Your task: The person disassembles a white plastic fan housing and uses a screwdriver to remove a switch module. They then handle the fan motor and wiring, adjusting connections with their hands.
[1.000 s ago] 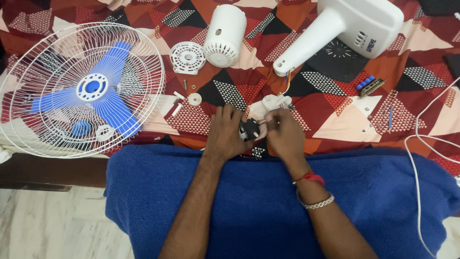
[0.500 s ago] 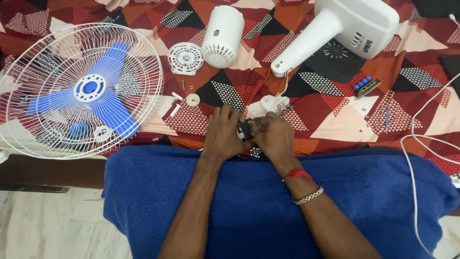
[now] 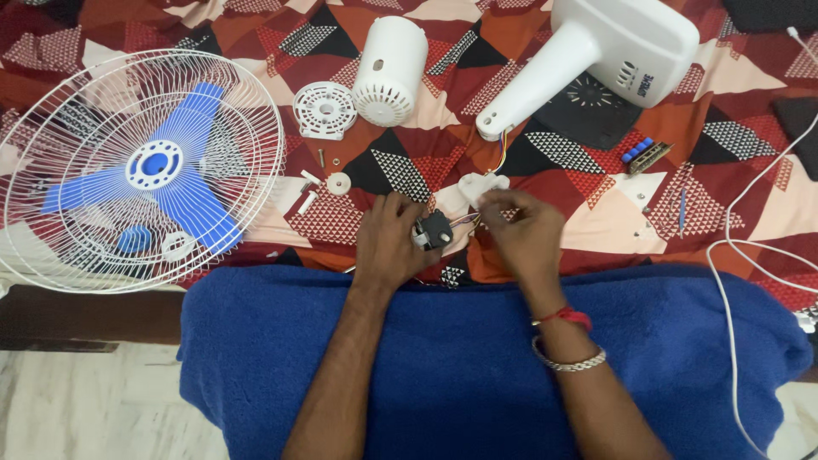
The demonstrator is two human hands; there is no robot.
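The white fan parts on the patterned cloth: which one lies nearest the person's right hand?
The small white bracket, just above the right hand, with coloured wires running to it.

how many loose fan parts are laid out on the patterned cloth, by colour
White: 5 — fan cage, motor cover, round vented plate, fan base with neck, small bracket
Blue: 2 — fan blade, blue cap
Black: 1 — small black part in the left hand
Total: 8

Glossy white plastic housing [image 3: 635,43], wire-metal grille [image 3: 141,170], fuzzy blue towel [image 3: 477,375]
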